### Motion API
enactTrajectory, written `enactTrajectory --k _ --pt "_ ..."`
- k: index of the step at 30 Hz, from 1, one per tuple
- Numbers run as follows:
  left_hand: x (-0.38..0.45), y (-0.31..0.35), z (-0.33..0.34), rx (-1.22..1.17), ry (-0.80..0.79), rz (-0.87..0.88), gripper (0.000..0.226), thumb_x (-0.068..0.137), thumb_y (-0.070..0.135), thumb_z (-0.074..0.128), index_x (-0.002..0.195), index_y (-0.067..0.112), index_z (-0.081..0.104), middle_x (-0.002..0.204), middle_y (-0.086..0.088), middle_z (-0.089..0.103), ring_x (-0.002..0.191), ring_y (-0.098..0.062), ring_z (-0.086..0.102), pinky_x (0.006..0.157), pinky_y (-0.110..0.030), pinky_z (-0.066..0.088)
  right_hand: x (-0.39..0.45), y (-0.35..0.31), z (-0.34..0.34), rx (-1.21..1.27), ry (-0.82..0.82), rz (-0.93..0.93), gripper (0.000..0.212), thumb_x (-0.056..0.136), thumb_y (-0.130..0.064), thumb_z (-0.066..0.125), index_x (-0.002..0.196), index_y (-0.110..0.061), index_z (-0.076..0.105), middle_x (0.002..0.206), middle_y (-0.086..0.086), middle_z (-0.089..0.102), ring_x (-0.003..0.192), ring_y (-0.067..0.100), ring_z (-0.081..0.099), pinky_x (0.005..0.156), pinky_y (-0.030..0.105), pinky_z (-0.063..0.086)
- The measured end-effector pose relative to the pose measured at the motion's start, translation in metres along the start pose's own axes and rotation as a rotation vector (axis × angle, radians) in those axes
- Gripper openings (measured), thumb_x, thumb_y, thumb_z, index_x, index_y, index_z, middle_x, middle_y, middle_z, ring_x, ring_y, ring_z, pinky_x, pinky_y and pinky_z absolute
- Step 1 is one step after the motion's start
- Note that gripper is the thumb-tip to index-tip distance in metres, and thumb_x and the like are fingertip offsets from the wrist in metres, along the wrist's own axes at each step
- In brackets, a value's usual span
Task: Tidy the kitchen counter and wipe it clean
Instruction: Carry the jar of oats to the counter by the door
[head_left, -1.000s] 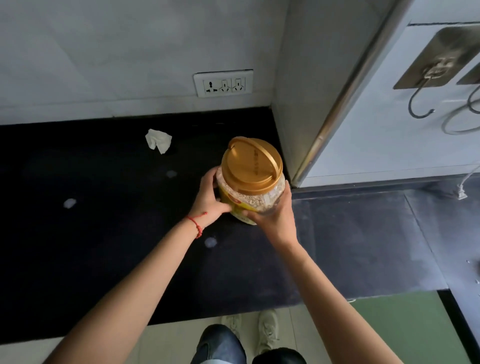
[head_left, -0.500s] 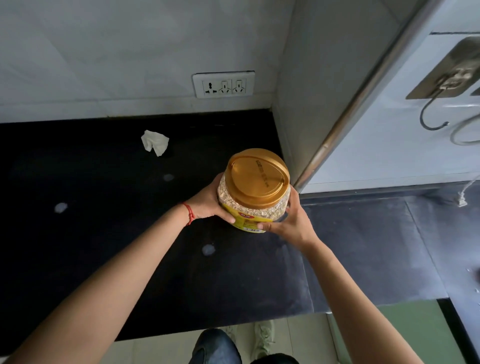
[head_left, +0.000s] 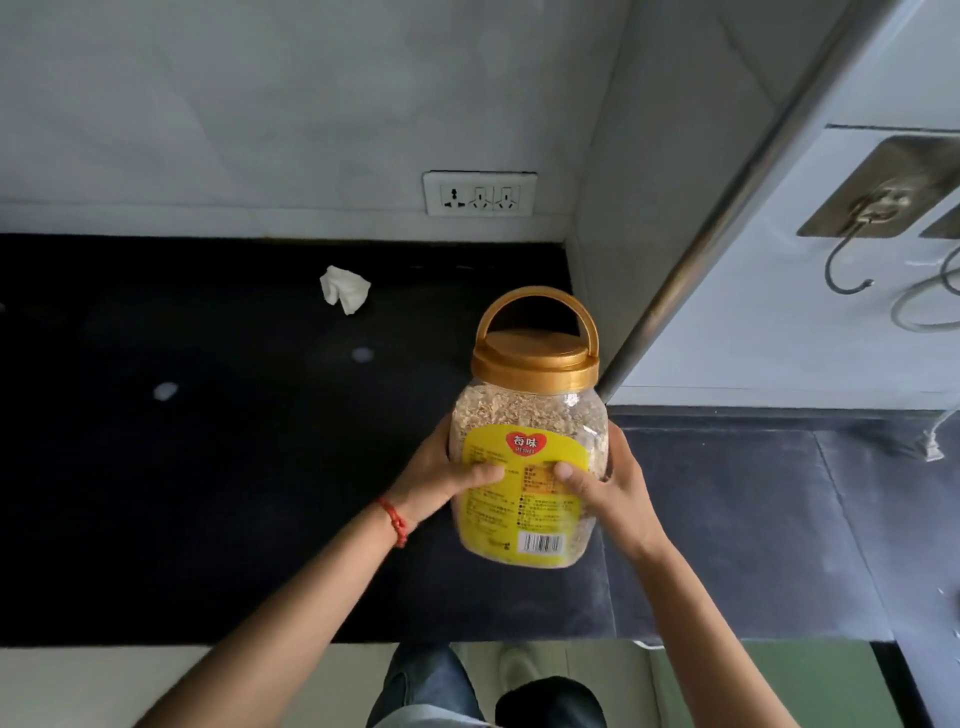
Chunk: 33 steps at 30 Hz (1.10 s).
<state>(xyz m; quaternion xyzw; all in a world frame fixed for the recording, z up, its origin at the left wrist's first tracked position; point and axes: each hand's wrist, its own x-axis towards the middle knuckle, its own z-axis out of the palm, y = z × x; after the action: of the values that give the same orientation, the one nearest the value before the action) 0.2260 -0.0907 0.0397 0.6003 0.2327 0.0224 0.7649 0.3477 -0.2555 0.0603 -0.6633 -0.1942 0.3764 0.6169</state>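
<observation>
The jar (head_left: 529, 457) carries a yellow label (head_left: 519, 499): a red heart reads "每味"; the smaller print is illegible.

The jar (head_left: 530, 447) shows a gold lid, a yellow label with a red heart, and pale flakes, perhaps oats. The counter (head_left: 208, 493) is black with whitish spots; a crumpled tissue (head_left: 344, 289) is white.

Both forearms are bare, with no sleeves seen. A red braided cord bracelet (head_left: 395, 521) is worn on the left wrist. Blue denim jeans (head_left: 431, 686) are worn on the legs, and a pale shoe (head_left: 517, 667) is seen below on the floor.
</observation>
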Motion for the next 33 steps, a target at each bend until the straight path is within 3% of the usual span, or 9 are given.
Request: enactTrajectory --k 3,9,12,16,19,22,24,27,33 --pt "-0.03 -0.005 0.025 -0.215 0.222 0.032 0.098 0.031 0.053 0.087 0.115 0.018 0.053 0.102 -0.003 0.071 0.096 -0.018 0.069 0.072 -0.025 0.057 -0.009 0.001 0.004 0.022 -0.087 0.046 0.1 0.045 -0.058 0.083 0.126 -0.014 0.043 0.116 0.012 0.065 0.102 0.026 0.066 0.08 0.04 0.057" --pt "-0.098 -0.032 0.045 -0.325 0.584 -0.002 0.111 0.025 0.061 0.085 0.118 0.011 0.053 0.11 -0.014 0.068 0.099 -0.028 0.068 0.078 -0.041 0.057 -0.033 0.009 0.025 0.0 -0.322 0.16 0.104 0.036 -0.062 0.083 0.122 -0.017 0.045 0.106 0.004 0.069 0.095 0.018 0.07 0.069 0.026 0.057" --pt "-0.138 -0.047 0.057 -0.354 0.745 0.027 0.096 0.026 0.064 0.083 0.106 0.016 0.06 0.094 -0.004 0.075 0.087 -0.02 0.072 0.066 -0.03 0.059 -0.046 0.016 0.046 -0.013 -0.438 0.191 0.098 0.032 -0.062 0.083 0.115 -0.023 0.049 0.096 -0.002 0.073 0.089 0.014 0.071 0.064 0.022 0.056" --pt "-0.196 -0.066 0.064 -0.416 1.009 0.047 0.094 0.034 0.067 0.08 0.109 0.013 0.062 0.1 -0.009 0.074 0.093 -0.024 0.071 0.074 -0.038 0.059 -0.064 0.024 0.092 -0.109 -0.638 0.212 0.091 0.041 -0.061 0.082 0.118 -0.022 0.051 0.103 0.002 0.073 0.093 0.021 0.071 0.078 0.041 0.058" --pt "-0.239 -0.084 0.062 -0.482 1.193 0.045 0.098 0.027 0.07 0.079 0.105 0.013 0.063 0.089 -0.004 0.077 0.084 -0.021 0.073 0.063 -0.029 0.059 -0.081 0.033 0.132 -0.2 -0.777 0.211 0.087 0.044 -0.063 0.08 0.119 -0.027 0.052 0.107 0.003 0.071 0.096 0.017 0.069 0.084 0.046 0.056" --pt "-0.278 -0.099 0.058 -0.546 1.327 0.055 0.1 0.026 0.069 0.079 0.105 0.01 0.062 0.088 -0.006 0.077 0.081 -0.022 0.073 0.059 -0.028 0.058 -0.102 0.043 0.174 -0.287 -0.9 0.213 0.088 0.041 -0.066 0.078 0.118 -0.034 0.051 0.107 0.0 0.07 0.096 0.014 0.069 0.083 0.043 0.057" --pt "-0.307 -0.112 0.052 -0.593 1.408 0.055 0.104 0.027 0.068 0.079 0.11 0.008 0.06 0.093 -0.01 0.076 0.083 -0.025 0.073 0.06 -0.03 0.058 -0.119 0.051 0.206 -0.339 -0.977 0.214 0.072 0.044 -0.06 0.077 0.109 -0.041 0.053 0.103 -0.002 0.071 0.092 0.013 0.07 0.079 0.039 0.059" --pt "-0.34 -0.127 0.041 -0.653 1.502 0.064 0.109 0.027 0.069 0.079 0.113 0.005 0.057 0.099 -0.015 0.074 0.086 -0.027 0.072 0.062 -0.032 0.058 -0.138 0.057 0.248 -0.425 -1.065 0.183 0.07 0.047 -0.058 0.07 0.111 -0.034 0.055 0.097 -0.006 0.071 0.086 0.004 0.069 0.07 0.024 0.058" --pt "-0.434 -0.158 -0.012 -0.739 1.614 0.073 0.105 0.027 0.069 0.079 0.11 0.008 0.058 0.096 -0.012 0.074 0.085 -0.026 0.072 0.063 -0.031 0.058 -0.194 0.08 0.363 -0.538 -1.196 0.159 0.061 0.051 -0.056 0.071 0.106 -0.036 0.054 0.1 -0.008 0.069 0.087 0.007 0.069 0.073 0.026 0.058"
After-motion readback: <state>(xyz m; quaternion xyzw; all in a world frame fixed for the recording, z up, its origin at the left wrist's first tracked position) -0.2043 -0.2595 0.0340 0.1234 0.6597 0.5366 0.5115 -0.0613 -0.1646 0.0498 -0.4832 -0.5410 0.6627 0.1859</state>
